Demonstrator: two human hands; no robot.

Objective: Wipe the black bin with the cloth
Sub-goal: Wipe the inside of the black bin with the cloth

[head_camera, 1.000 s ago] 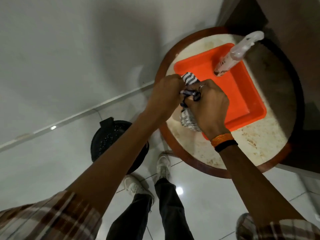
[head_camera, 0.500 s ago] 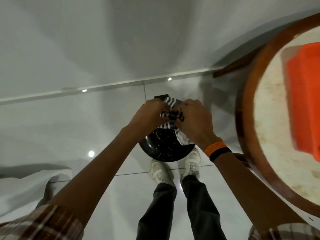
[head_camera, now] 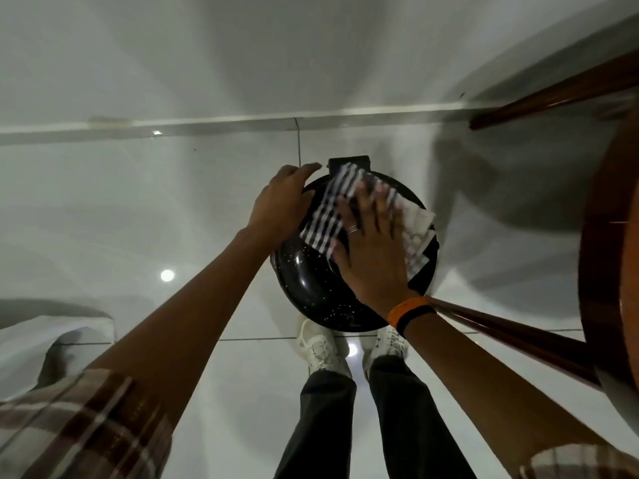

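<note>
The round black bin (head_camera: 311, 288) stands on the white floor in front of my feet, its glossy lid speckled with spots. A black-and-white striped cloth (head_camera: 328, 216) lies spread over the far half of the lid. My right hand (head_camera: 373, 250) presses flat on the cloth with fingers spread, an orange and black band on the wrist. My left hand (head_camera: 281, 202) rests on the bin's left rim, beside the cloth's edge, fingers curved over the rim.
A round wooden table (head_camera: 598, 271) stands at the right, its legs (head_camera: 518, 337) reaching toward the bin. A white wall and skirting (head_camera: 242, 121) run behind the bin. A white fabric heap (head_camera: 41, 340) lies at the left. My white shoes (head_camera: 321, 350) touch the bin's near side.
Both hands carried the bunched cloth from the table down to the bin. The cloth is now unfolded on the lid, my right hand flat on it, my left hand off it on the rim.
</note>
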